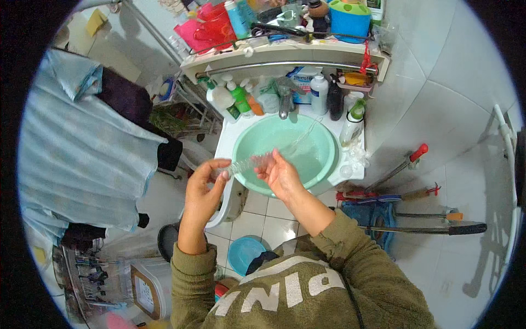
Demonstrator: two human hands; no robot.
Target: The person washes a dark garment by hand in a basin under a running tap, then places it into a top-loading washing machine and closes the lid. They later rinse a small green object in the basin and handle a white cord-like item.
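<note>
A slim, clear, ridged plastic piece [243,165] is held across the front left rim of a light green plastic basin [332,164]. My left hand [205,181] grips its left end between thumb and fingers. Palm up, my right hand [279,174] has its fingers around the other end, over the basin. Water lies in the basin. A thin clear strand [306,135] stretches from near my right hand to the basin's back right rim. The basin sits on a white washstand under a metal faucet [284,105]. What the clear piece is, I cannot tell.
Pump bottles [240,98], a white bottle [319,94] and a black bottle [335,100] line the washstand's back. Crumpled clear plastic [356,158] lies at its right. Above is a crowded shelf [328,51]. Light blue clothing [90,148] hangs at left; a blue basin [245,251] stands on the floor.
</note>
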